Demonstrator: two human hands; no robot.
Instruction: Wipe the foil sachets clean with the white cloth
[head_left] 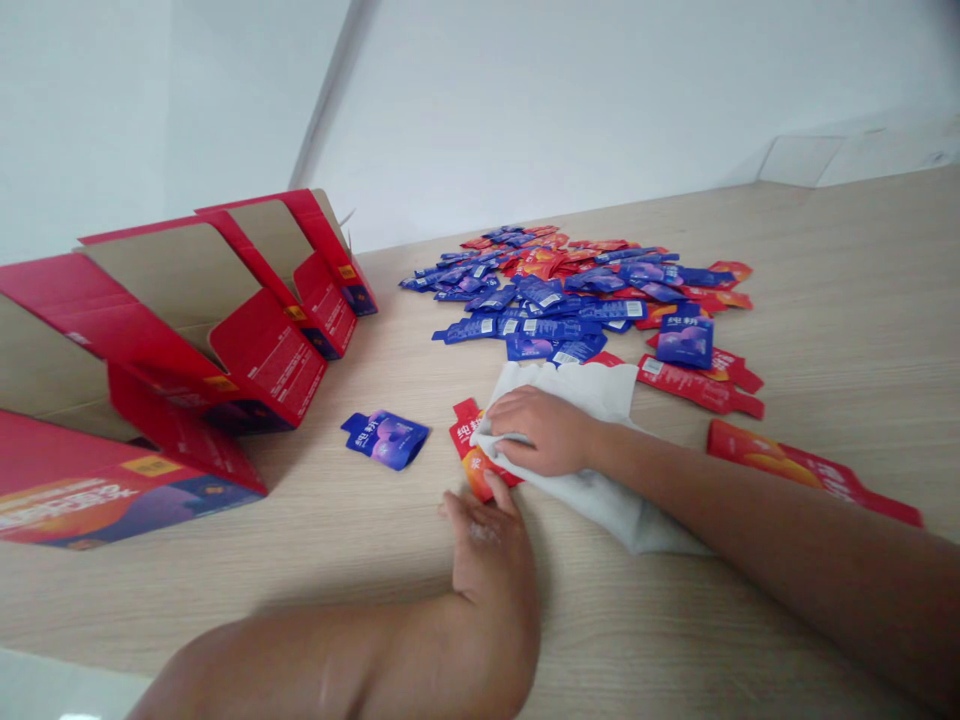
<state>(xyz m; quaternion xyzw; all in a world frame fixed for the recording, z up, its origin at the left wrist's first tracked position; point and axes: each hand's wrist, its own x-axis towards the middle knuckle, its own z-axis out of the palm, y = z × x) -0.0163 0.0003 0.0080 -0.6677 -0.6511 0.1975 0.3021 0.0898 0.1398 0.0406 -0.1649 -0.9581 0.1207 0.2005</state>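
**While one red sachet sits under the cloth, most of the heap lies loose**

On my head-camera feed, the person's right hand (541, 432) is curled closed, gripping a white cloth (600, 395) pressed over a red sachet (469, 455) on the counter (847, 300). The left hand (484, 535) is open, its fingertips (496, 488) touching the sachet's lower end. A blue sachet (386, 440) lies alone to the left of the hands. Beyond them, a large heap of blue and red sachets (570, 290) remains spread out, with long red sachets (806, 470) off to the right. Open red cartons (270, 360) stand at the left; I cannot tell whether anything is inside them, so I can only say that most sachets lie loose.
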